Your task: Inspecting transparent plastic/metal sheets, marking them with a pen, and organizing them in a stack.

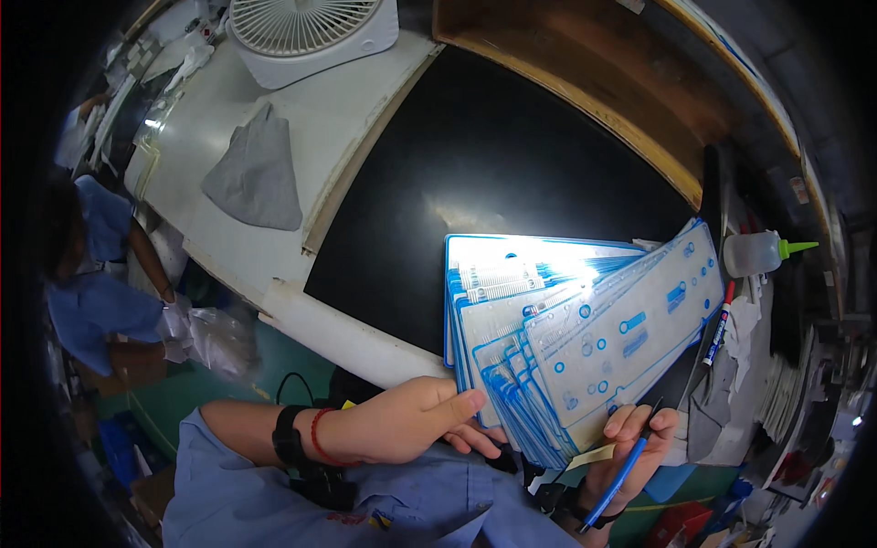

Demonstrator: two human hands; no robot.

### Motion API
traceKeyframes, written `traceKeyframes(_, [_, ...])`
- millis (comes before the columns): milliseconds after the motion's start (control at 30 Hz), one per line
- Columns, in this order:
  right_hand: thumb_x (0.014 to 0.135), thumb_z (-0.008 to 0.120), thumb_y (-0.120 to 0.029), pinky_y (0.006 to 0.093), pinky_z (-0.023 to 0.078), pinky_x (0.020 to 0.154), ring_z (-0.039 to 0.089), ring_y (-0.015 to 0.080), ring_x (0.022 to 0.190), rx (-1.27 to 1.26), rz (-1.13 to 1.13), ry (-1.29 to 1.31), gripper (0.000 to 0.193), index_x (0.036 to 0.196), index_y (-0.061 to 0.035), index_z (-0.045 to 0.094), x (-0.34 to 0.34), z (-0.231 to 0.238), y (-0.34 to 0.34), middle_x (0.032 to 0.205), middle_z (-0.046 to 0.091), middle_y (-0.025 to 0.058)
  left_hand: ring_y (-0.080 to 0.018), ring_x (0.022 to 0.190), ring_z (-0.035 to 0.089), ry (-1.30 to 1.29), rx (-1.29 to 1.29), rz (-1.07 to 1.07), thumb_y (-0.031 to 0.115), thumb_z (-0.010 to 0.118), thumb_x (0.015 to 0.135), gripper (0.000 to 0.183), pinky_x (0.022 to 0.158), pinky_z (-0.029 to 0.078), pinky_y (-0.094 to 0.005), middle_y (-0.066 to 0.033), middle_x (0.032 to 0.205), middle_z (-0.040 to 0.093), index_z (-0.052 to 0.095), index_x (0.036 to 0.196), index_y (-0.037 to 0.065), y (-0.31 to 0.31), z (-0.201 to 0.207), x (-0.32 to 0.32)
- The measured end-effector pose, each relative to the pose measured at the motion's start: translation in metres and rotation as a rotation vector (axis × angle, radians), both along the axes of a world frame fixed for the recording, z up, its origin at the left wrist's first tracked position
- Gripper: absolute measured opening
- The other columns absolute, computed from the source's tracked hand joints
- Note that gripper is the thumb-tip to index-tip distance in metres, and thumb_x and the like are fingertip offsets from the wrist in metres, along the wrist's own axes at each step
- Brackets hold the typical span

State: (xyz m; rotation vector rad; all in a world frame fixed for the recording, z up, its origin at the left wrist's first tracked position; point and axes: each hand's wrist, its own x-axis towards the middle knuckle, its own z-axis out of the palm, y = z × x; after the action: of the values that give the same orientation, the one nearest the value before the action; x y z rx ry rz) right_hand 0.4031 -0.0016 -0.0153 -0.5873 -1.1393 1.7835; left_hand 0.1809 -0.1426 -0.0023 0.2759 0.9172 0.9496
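A fanned stack of clear plastic panels with blue borders and blue printed marks (630, 329) lies over the near edge of the black work surface (438, 164). My left hand (416, 422) is closed on the stack's near left edge, its thumb on top and its other fingers partly hidden below. At the near right corner, my right hand (630, 457) holds a slim blue pen (617, 489) with a dark tip, pointing up and away. A pale yellow slip (591, 457) shows between the stack and my right hand. Bright glare covers part of the panels.
A white fan (311, 36) and a grey cloth (258, 173) sit on the white table at left. At right are a squeeze bottle with a green nozzle (754, 254), a marker (720, 329) and a grey rag (713, 406). A wooden ledge (585, 73) borders the back. A person (110, 265) works at far left.
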Motion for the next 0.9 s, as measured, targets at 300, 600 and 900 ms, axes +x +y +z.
traceKeyframes(300, [0.077, 0.08, -0.007, 0.0323, 0.051, 0.07, 0.062, 0.0244, 0.075, 0.008, 0.073, -0.063, 0.043, 0.102, -0.0082, 0.045, -0.007, 0.001, -0.021, 0.078, 0.061, 0.0098, -0.0183, 0.104, 0.064, 0.161, 0.202, -0.025, 0.036, 0.032, 0.105, 0.048, 0.088, 0.05, -0.0288, -0.0126, 0.117, 0.063, 0.054, 0.121, -0.004, -0.019, -0.011, 0.005])
traceKeyframes(600, [0.077, 0.08, -0.007, 0.0309, 0.05, 0.069, 0.061, 0.0237, 0.076, 0.024, 0.079, -0.043, 0.044, 0.102, -0.0092, 0.044, -0.002, -0.001, -0.02, 0.078, 0.06, 0.0089, -0.014, 0.094, 0.067, 0.157, 0.18, -0.036, 0.027, 0.042, 0.103, 0.037, 0.084, 0.052, -0.0269, -0.0107, 0.104, 0.069, 0.06, 0.114, -0.004, -0.016, -0.012, 0.015])
traceKeyframes(900, [0.077, 0.08, -0.006, 0.0299, 0.05, 0.07, 0.062, 0.0235, 0.077, 0.019, 0.069, -0.011, 0.044, 0.103, -0.0094, 0.045, 0.001, -0.002, -0.019, 0.078, 0.06, 0.0084, -0.0138, 0.096, 0.065, 0.111, 0.228, 0.082, 0.014, 0.05, 0.1, 0.024, 0.085, 0.051, -0.026, -0.0099, 0.104, 0.069, 0.062, 0.112, -0.003, -0.016, -0.015, 0.019])
